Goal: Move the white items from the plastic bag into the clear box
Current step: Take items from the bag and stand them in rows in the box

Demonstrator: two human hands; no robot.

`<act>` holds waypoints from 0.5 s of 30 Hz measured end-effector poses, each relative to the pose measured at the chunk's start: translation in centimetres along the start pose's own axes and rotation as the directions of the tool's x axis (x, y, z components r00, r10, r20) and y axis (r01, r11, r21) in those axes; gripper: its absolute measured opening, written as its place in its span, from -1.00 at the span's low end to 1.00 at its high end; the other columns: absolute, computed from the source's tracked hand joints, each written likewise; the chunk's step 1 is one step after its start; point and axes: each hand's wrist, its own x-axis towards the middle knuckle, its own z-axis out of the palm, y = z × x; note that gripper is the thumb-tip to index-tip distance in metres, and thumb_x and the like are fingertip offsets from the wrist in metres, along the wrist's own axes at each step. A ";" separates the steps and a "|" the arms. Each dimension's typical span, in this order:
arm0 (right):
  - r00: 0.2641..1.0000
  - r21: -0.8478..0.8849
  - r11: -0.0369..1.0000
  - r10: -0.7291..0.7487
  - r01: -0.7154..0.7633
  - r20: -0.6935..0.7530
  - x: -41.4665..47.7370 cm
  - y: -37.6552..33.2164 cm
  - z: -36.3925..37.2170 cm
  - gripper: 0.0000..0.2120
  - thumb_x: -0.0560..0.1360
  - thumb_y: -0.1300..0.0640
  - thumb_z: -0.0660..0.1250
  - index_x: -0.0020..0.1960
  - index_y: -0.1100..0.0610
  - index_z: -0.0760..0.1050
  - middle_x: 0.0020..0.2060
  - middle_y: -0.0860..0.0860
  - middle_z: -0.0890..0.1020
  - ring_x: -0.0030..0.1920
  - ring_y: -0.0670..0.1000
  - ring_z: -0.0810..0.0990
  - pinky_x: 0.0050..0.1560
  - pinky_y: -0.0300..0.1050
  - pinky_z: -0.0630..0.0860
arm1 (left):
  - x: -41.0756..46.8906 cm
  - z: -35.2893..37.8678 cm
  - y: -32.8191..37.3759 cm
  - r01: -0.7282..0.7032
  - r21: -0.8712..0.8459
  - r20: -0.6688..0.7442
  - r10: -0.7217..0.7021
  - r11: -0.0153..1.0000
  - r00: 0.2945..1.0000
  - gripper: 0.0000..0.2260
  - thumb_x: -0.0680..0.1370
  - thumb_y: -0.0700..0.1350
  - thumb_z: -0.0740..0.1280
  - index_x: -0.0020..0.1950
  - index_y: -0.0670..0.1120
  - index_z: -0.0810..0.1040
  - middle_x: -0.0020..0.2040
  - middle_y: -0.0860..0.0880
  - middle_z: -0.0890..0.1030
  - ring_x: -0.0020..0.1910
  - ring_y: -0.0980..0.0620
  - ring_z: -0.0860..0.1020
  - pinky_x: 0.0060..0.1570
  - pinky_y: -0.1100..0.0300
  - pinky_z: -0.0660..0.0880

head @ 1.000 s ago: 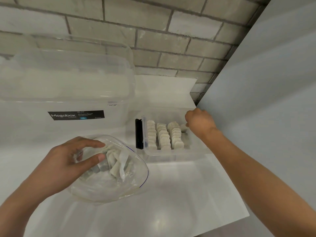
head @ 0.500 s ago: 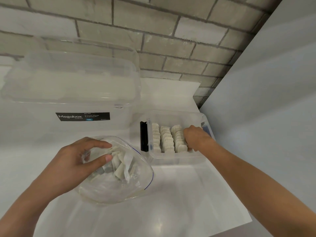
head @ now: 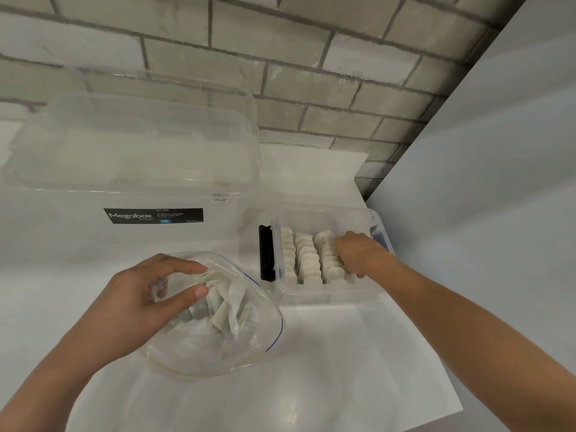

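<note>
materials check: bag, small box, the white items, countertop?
Plastic bag: thin clear film, crinkled and glossy, with a blue line at the rim. Clear box: rigid transparent plastic, contents visible through the wall, black latch on its left end. White items: matte off-white, flat pouches, probably paper or fabric; cannot tell which. Countertop: smooth white, semi-gloss with soft light reflections, likely laminate or solid surface.

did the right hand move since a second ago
Yes. The right hand came toward the person along the clear box, from its far right corner to the near end of the right row of white items.
</note>
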 end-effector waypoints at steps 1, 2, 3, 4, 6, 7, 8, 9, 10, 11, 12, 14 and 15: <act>1.000 -0.011 1.000 -0.002 0.002 -0.012 -0.2 0.3 -0.4 -0.86 0.49 0.35 0.35 0.03 0.22 0.49 0.06 0.15 0.53 -0.05 0.17 0.60 -0.15 -0.07 0.49 | 0.0 0.0 -0.1 0.000 0.001 0.002 0.000 1.000 1.000 -0.79 0.37 0.14 0.46 -0.02 0.33 0.63 0.04 0.25 0.60 -0.16 0.06 0.50 -0.17 0.42 0.38; 1.000 -0.003 1.000 0.000 0.000 -0.027 -0.4 0.8 -0.8 -0.80 0.49 0.31 0.36 0.11 0.21 0.50 0.05 0.15 0.49 -0.06 0.17 0.58 -0.16 -0.07 0.45 | 0.1 0.0 -0.2 0.003 0.004 0.004 -0.003 1.000 1.000 -0.79 0.37 0.14 0.46 -0.01 0.33 0.63 0.04 0.24 0.61 -0.15 0.06 0.50 -0.16 0.40 0.39; 0.999 0.017 1.000 -0.001 0.002 -0.048 -0.6 1.4 -1.4 -0.78 0.48 0.27 0.36 0.13 0.18 0.50 0.01 0.13 0.46 -0.14 0.14 0.54 -0.17 -0.08 0.44 | 0.2 0.1 -0.3 0.007 0.012 0.005 -0.007 1.000 1.000 -0.79 0.38 0.15 0.46 0.00 0.33 0.63 0.04 0.23 0.61 -0.15 0.06 0.50 -0.15 0.39 0.39; 0.997 0.033 0.999 -0.006 0.009 -0.077 -0.8 2.1 -2.0 -0.80 0.47 0.25 0.36 0.08 0.15 0.51 -0.02 0.11 0.46 -0.23 0.09 0.49 -0.19 -0.10 0.45 | 0.3 0.1 -0.4 0.011 0.021 0.005 -0.011 1.000 1.000 -0.79 0.38 0.15 0.46 0.00 0.33 0.63 0.03 0.22 0.61 -0.15 0.06 0.50 -0.15 0.40 0.39; 0.992 0.041 0.999 -0.012 0.017 -0.122 -1.2 3.1 -2.9 -0.88 0.44 0.21 0.35 -0.04 0.08 0.51 -0.06 0.07 0.49 -0.27 0.06 0.47 -0.24 -0.15 0.45 | 0.5 0.2 -0.5 0.014 0.036 -0.001 -0.014 0.999 1.000 -0.80 0.38 0.15 0.46 -0.02 0.34 0.62 0.01 0.23 0.60 -0.17 0.06 0.49 -0.19 0.43 0.37; 0.992 0.034 0.999 -0.022 0.026 -0.128 -1.4 3.4 -3.2 -0.90 0.44 0.19 0.35 -0.05 0.06 0.53 -0.05 0.06 0.51 -0.22 0.07 0.51 -0.26 -0.17 0.43 | 0.6 0.2 -0.5 0.014 0.040 -0.001 -0.014 0.999 1.000 -0.81 0.38 0.15 0.46 -0.03 0.35 0.62 0.00 0.24 0.60 -0.18 0.06 0.49 -0.20 0.44 0.36; 0.992 0.022 0.999 -0.031 0.034 -0.123 -1.3 3.6 -3.2 -0.88 0.45 0.18 0.34 -0.02 0.06 0.56 -0.02 0.06 0.52 -0.15 0.09 0.54 -0.25 -0.16 0.43 | 0.6 0.1 -0.5 0.014 0.043 0.003 -0.014 0.999 1.000 -0.81 0.38 0.15 0.46 -0.03 0.35 0.62 0.00 0.24 0.60 -0.18 0.06 0.48 -0.21 0.44 0.36; 0.993 0.009 0.999 -0.040 0.041 -0.112 -1.3 3.5 -3.1 -0.84 0.47 0.17 0.34 0.04 0.06 0.57 0.02 0.06 0.53 -0.09 0.10 0.56 -0.22 -0.15 0.46 | 0.7 0.1 -0.5 0.015 0.043 0.007 -0.015 0.999 1.000 -0.80 0.37 0.16 0.46 -0.02 0.35 0.63 0.01 0.25 0.60 -0.18 0.06 0.48 -0.21 0.44 0.36; 0.995 -0.010 0.999 -0.043 0.042 -0.094 -1.0 3.4 -2.9 -0.80 0.48 0.17 0.34 0.09 0.06 0.58 0.06 0.06 0.53 -0.07 0.11 0.57 -0.17 -0.13 0.49 | 0.6 -0.1 -0.5 0.015 0.042 0.008 -0.015 0.999 1.000 -0.79 0.37 0.17 0.46 -0.01 0.34 0.63 0.03 0.26 0.60 -0.18 0.07 0.48 -0.20 0.43 0.37; 0.996 -0.036 0.999 -0.042 0.039 -0.083 -0.8 3.2 -2.7 -0.78 0.50 0.18 0.32 0.13 0.06 0.57 0.09 0.07 0.53 -0.08 0.11 0.55 -0.14 -0.10 0.52 | 0.6 -0.1 -0.5 0.016 0.040 0.006 -0.016 0.999 1.000 -0.78 0.37 0.17 0.45 0.01 0.33 0.63 0.05 0.27 0.60 -0.17 0.07 0.49 -0.20 0.43 0.37; 0.996 -0.063 0.997 -0.040 0.035 -0.081 -0.5 2.9 -2.5 -0.78 0.51 0.20 0.31 0.14 0.07 0.55 0.10 0.08 0.54 -0.08 0.12 0.54 -0.12 -0.08 0.52 | 0.6 -0.2 -0.5 0.018 0.038 0.002 -0.018 0.999 1.000 -0.78 0.37 0.17 0.45 0.01 0.33 0.63 0.06 0.28 0.60 -0.17 0.09 0.49 -0.20 0.43 0.37; 0.994 -0.107 0.994 -0.037 0.026 -0.099 0.0 2.7 -2.2 -0.77 0.52 0.25 0.28 0.15 0.10 0.54 0.11 0.10 0.55 -0.05 0.15 0.58 -0.15 -0.08 0.49 | 0.6 -0.3 -0.3 0.015 0.034 -0.003 -0.015 0.999 1.000 -0.79 0.37 0.16 0.46 -0.01 0.33 0.63 0.04 0.29 0.60 -0.18 0.10 0.49 -0.22 0.45 0.36; 0.994 -0.128 0.992 -0.036 0.022 -0.108 0.2 2.6 -2.1 -0.77 0.53 0.26 0.27 0.16 0.11 0.53 0.11 0.10 0.55 -0.02 0.16 0.59 -0.16 -0.09 0.46 | 0.5 -0.4 -0.2 0.014 0.029 -0.008 -0.014 0.999 1.000 -0.80 0.37 0.16 0.46 -0.02 0.34 0.63 0.01 0.29 0.60 -0.18 0.09 0.48 -0.23 0.47 0.35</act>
